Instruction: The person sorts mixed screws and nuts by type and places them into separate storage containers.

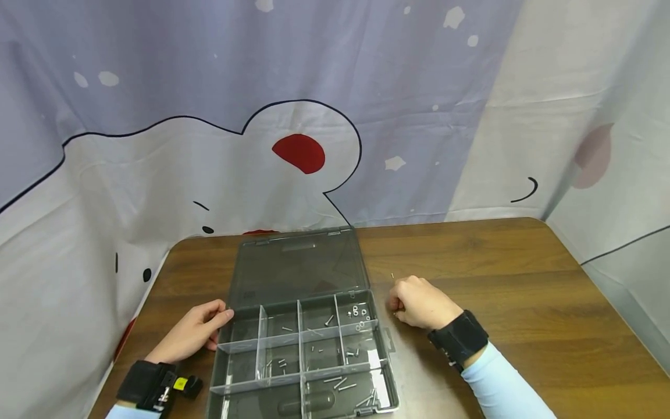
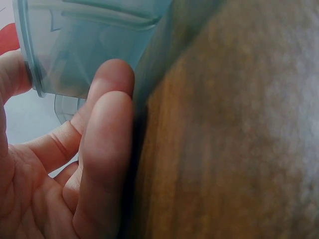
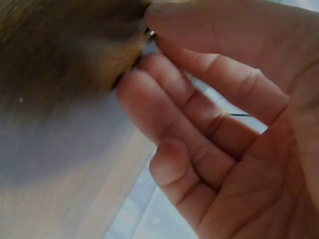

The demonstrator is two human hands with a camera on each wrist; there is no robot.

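Observation:
A grey see-through compartment box (image 1: pixel 300 340) lies on the wooden table with its lid (image 1: pixel 298 267) folded back. At its left side, my left hand (image 1: pixel 191 330) grips the wall, thumb at the rim and fingers along the outside; the left wrist view shows these fingers (image 2: pixel 107 134) against the wall. To the right of the box, my right hand (image 1: pixel 421 304) is low at the tabletop. Its thumb and forefinger pinch a tiny shiny metal piece (image 3: pixel 150 33), mostly hidden, its kind unclear. Small screws (image 1: pixel 346 387) and nuts (image 1: pixel 355 311) lie in several compartments.
A tiny brass-coloured pin-like piece (image 1: pixel 392 275) is on the table just beyond my right hand. The wooden table (image 1: pixel 502 279) extends to the right. A printed curtain (image 1: pixel 408 116) hangs behind its back edge and along the sides.

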